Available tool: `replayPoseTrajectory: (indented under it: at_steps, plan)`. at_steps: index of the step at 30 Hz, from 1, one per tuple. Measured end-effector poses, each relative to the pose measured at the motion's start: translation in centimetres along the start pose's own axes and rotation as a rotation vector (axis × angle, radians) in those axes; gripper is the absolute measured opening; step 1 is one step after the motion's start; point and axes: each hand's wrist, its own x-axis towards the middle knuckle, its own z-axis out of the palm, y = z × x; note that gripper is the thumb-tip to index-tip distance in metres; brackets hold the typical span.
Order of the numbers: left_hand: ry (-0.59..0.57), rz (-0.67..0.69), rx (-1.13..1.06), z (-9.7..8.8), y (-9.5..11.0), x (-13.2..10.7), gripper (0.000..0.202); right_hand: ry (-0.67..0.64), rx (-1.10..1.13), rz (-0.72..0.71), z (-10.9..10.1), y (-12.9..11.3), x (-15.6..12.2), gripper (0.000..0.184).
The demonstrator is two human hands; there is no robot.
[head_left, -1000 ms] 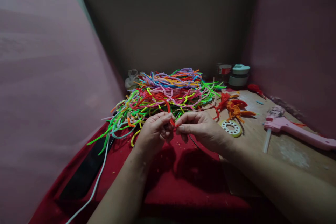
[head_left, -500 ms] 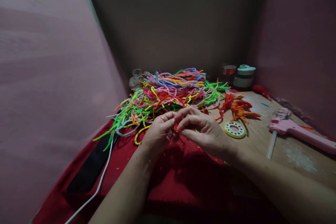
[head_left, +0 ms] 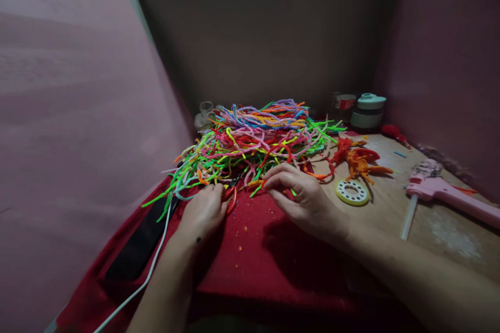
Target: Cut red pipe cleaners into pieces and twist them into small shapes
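A big heap of coloured pipe cleaners (head_left: 258, 138) lies on a red cloth (head_left: 253, 250) at the back of the table. My left hand (head_left: 203, 213) rests low on the cloth at the heap's near edge, fingers curled round a red looped pipe cleaner (head_left: 231, 200). My right hand (head_left: 300, 195) hovers just right of it, thumb and fingers pinched on an orange-red piece (head_left: 258, 183) at the heap's front.
A white and yellow tape ring (head_left: 352, 192) and a bundle of orange and red twisted pieces (head_left: 359, 160) lie on the bare wood at right. A pink glue gun (head_left: 441, 192) sits further right. Jars (head_left: 367, 111) stand at the back. A white cable (head_left: 152, 265) crosses a black strip (head_left: 136, 250).
Both hands were together in the air, pinching a small red piece. Now they have parted: the left dropped down-left to the cloth with a red loop, the right stayed near the heap.
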Motion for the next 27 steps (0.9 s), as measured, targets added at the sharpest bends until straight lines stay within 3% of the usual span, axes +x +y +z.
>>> replayPoseTrajectory:
  at_steps: [4, 10, 17, 19, 22, 24, 27]
  plan:
    - [0.058, 0.019, 0.086, 0.5, 0.2, 0.0, 0.024, 0.056, 0.052, 0.141, 0.0, 0.2, 0.0, 0.011]
    - [0.042, 0.009, 0.232, 0.1, -0.4, -0.5, 0.025, 0.126, 0.321, 0.352, 0.1, 0.6, 0.0, 0.006]
    - [0.103, -0.134, 0.011, -0.4, -0.7, -3.3, 0.036, 0.178, 0.546, 0.442, -0.1, 0.2, 0.3, 0.002]
    - [0.163, -0.055, -0.126, -0.2, -0.1, -4.3, 0.043, 0.192, 0.59, 0.465, -0.1, 0.2, 0.4, 0.002]
    - [0.273, 0.214, -0.257, 0.3, 1.1, -5.5, 0.044, 0.21, 0.662, 0.505, 0.0, 0.3, 0.3, 0.004]
    - [0.352, 0.329, -0.22, 0.8, 2.1, -5.9, 0.045, 0.218, 0.712, 0.524, 0.1, 0.5, 0.2, 0.004]
    - [0.393, 0.345, -0.022, 1.3, 3.0, -6.2, 0.044, 0.225, 0.763, 0.536, 0.1, 0.6, 0.2, 0.004]
